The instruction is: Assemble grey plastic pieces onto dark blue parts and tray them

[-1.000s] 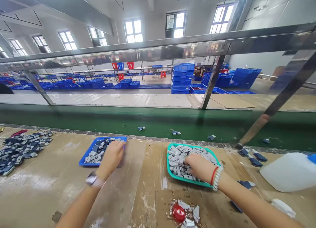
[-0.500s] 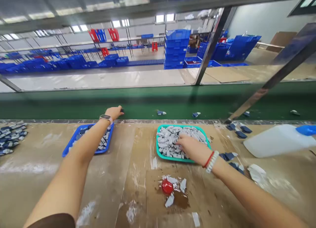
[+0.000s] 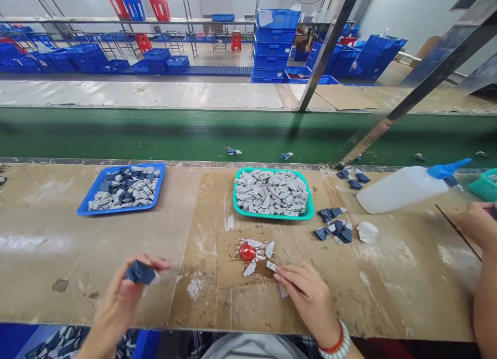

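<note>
My left hand (image 3: 122, 297) is closed around a dark blue piece (image 3: 140, 272), above the near left of the table. With its fingertips my right hand (image 3: 308, 291) pinches a small light grey piece (image 3: 271, 266), close to a red round cap (image 3: 247, 252) on a wet patch of cardboard. Loose grey pieces (image 3: 269, 249) lie around the cap. Beyond my right hand stands a green tray (image 3: 235, 203) heaped with grey pieces. A blue tray (image 3: 83, 210) further left carries mixed dark blue and grey pieces.
A white squeeze bottle (image 3: 402, 189) lies at the right near dark blue pieces (image 3: 334, 229). Another person's hand (image 3: 479, 224) is at the right edge. Behind runs a green belt (image 3: 174, 136), crossed by a metal post (image 3: 330, 45). A blue bin (image 3: 149, 343) sits below the table edge.
My left hand has come back from the belt with the dark blue piece. My right hand has left the green tray, bringing a grey piece beside the red cap. The view has tilted down.
</note>
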{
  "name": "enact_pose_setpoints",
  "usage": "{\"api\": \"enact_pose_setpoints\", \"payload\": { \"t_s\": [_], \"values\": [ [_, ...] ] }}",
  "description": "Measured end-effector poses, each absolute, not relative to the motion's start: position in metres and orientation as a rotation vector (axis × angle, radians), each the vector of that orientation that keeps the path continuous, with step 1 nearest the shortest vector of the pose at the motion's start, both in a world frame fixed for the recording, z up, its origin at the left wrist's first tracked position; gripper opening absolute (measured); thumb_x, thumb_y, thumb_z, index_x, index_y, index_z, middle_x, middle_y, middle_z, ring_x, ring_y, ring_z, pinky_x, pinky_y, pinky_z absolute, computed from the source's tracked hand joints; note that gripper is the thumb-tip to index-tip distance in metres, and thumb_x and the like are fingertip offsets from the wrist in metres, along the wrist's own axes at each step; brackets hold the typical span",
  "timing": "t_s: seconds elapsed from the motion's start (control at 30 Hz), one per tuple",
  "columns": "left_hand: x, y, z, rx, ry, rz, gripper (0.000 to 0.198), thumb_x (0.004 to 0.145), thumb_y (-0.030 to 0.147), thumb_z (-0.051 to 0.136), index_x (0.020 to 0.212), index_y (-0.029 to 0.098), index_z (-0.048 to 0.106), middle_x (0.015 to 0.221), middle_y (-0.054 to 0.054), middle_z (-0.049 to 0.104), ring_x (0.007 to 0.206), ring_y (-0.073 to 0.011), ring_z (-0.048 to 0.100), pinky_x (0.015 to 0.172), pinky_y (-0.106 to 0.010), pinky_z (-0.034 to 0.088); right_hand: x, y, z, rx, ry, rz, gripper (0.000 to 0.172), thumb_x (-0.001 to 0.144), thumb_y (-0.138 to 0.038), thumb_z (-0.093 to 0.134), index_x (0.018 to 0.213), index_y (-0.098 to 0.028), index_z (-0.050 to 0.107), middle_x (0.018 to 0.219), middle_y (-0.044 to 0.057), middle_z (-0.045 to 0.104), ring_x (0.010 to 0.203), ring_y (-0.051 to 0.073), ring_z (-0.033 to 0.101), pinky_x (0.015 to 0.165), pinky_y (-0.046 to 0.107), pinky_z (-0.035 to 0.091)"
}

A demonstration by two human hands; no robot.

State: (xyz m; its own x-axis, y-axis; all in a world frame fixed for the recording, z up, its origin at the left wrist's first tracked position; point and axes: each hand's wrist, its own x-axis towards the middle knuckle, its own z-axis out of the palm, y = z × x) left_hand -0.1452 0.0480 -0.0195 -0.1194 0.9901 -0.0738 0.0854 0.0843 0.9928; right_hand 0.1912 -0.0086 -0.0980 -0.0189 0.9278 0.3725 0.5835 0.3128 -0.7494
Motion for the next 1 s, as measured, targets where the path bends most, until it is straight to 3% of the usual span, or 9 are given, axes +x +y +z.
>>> {"api": "enact_pose_setpoints", "payload": {
  "t_s": [0.13,0.27,0.33,0.43,0.5,0.7,0.87,1.0],
  "values": [
    [-0.104,0.010,-0.037,0.835,1.186,1.281,0.041,0.072,0.063,0.063,0.083,0.025,0.055,0.068,0.000,0.060,0.069,-0.0199,0.054,0.072,-0.032,0.042,0.189,-0.011,-0.096,-1.369,-1.814,0.466,0.035,0.085,-0.019,0.058,0.109,-0.044,0.065,0.088,0.001,0.074,0.071,0.023,0.069,0.063,0.039,0.059],
    [-0.076,0.009,-0.045,0.807,1.073,1.195,0.030,0.080,0.049,0.063,0.086,0.023,0.051,0.065,0.003,0.049,0.058,-0.0123,0.043,0.056,-0.023,0.034,0.191,-0.008,-0.084,-1.385,-1.557,0.678,0.018,0.083,-0.026,0.064,0.092,-0.037,0.074,0.083,0.004,0.074,0.072,0.023,0.068,0.063,0.036,0.056],
    [-0.062,0.014,-0.048,0.922,1.102,1.066,0.030,0.084,0.049,0.058,0.097,0.023,0.052,0.068,0.002,0.048,0.060,-0.0120,0.042,0.057,-0.023,0.034,0.190,-0.004,-0.078,-1.409,-1.262,0.912,0.012,0.078,-0.036,0.069,0.083,-0.029,0.077,0.069,0.005,0.071,0.059,0.020,0.065,0.052,0.031,0.053],
    [-0.038,0.023,-0.045,1.187,1.144,0.852,0.034,0.088,0.047,0.052,0.112,0.024,0.051,0.083,-0.001,0.054,0.073,-0.0151,0.047,0.069,-0.025,0.038,0.186,0.003,-0.066,-1.327,-0.905,1.260,0.034,0.070,-0.050,0.073,0.080,-0.017,0.076,0.047,0.000,0.057,0.039,0.010,0.047,0.036,0.022,0.040],
    [-0.021,0.028,-0.037,1.337,1.094,0.779,0.031,0.089,0.045,0.052,0.112,0.024,0.052,0.096,-0.003,0.057,0.086,-0.0175,0.050,0.078,-0.027,0.038,0.182,0.006,-0.055,-1.231,-0.836,1.343,0.036,0.069,-0.049,0.074,0.081,-0.015,0.076,0.046,-0.002,0.054,0.039,0.008,0.044,0.036,0.020,0.039],
    [0.007,0.029,-0.008,1.487,0.958,0.772,0.028,0.086,0.042,0.057,0.106,0.022,0.054,0.094,-0.003,0.058,0.083,-0.0183,0.052,0.076,-0.027,0.040,0.171,0.002,-0.018,-1.185,-1.270,0.696,0.008,0.077,-0.026,0.071,0.081,-0.022,0.076,0.078,0.006,0.071,0.068,0.018,0.067,0.059,0.028,0.057],
    [0.013,0.022,-0.004,1.542,0.977,0.856,0.023,0.091,0.040,0.048,0.103,0.022,0.055,0.099,-0.006,0.059,0.092,-0.0202,0.053,0.082,-0.029,0.039,0.161,-0.003,-0.008,-1.065,-1.576,0.380,0.020,0.085,-0.012,0.058,0.094,-0.024,0.072,0.084,0.007,0.071,0.072,0.016,0.067,0.059,0.025,0.058],
    [0.023,0.018,-0.012,1.516,1.113,0.936,0.025,0.095,0.039,0.037,0.091,0.021,0.054,0.085,-0.003,0.057,0.081,-0.0178,0.053,0.075,-0.027,0.040,0.150,-0.012,-0.009,-1.086,-1.827,0.283,0.030,0.088,-0.006,0.048,0.105,-0.020,0.068,0.087,0.010,0.068,0.077,0.017,0.065,0.065,0.027,0.057]
  ]
}}
